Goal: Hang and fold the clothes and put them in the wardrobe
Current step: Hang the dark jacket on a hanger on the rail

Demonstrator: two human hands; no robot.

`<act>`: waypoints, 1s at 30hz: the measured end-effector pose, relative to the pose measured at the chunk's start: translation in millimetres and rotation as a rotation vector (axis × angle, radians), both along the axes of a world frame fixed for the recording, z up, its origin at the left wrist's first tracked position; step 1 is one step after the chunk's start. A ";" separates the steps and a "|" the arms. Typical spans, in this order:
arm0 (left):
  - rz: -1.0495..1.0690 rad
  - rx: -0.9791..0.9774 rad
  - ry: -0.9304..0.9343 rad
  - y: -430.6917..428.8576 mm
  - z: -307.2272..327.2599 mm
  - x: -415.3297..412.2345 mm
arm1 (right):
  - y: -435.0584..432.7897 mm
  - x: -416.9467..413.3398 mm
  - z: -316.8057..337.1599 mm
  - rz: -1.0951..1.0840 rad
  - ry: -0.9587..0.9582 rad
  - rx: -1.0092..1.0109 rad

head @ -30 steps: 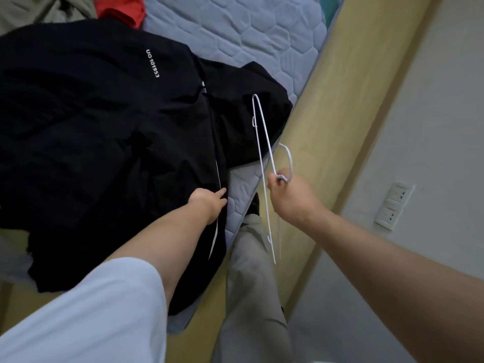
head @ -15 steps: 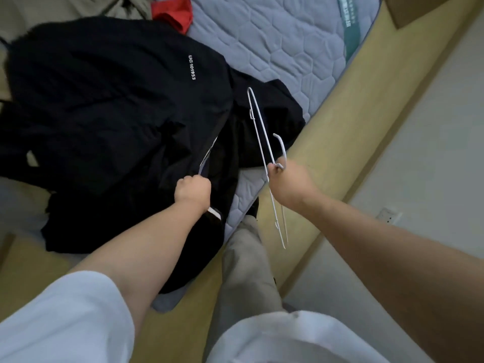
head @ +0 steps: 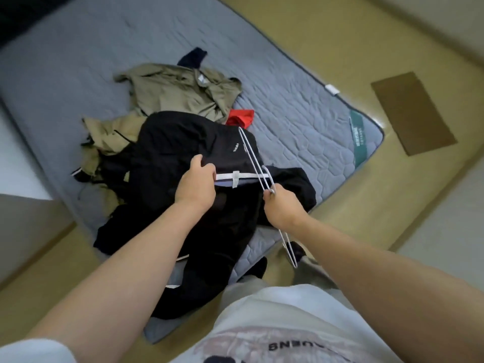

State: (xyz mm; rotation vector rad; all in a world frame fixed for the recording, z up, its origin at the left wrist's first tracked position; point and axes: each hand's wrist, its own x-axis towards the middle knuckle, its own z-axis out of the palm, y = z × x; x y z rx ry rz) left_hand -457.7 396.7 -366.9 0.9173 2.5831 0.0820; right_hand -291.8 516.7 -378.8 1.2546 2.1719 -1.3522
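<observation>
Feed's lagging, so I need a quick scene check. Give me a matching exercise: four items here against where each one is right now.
1 black jacket
2 white hanger
3 red garment
4 brown mat

A on the floor beside the mattress
B held in the right hand
C peeking out at the jacket's far edge
D collar gripped by the left hand

Pairs: 1-D, 2-B, 3-C, 4-A

black jacket (head: 183, 158) | crumpled on mattress, white-trimmed collar lifted | white wire hanger (head: 252, 158) | tilted across it
</observation>
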 end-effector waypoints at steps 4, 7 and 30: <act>0.112 -0.152 0.127 0.9 43.2 7.4 | 18.3 3.6 19.4 0.143 0.020 0.024; 0.278 0.038 0.130 -1.0 70.6 13.0 | 32.0 6.2 26.7 0.274 0.013 0.040; 0.719 1.470 0.050 -105.7 299.1 47.7 | -59.3 -52.8 83.0 0.796 0.253 0.210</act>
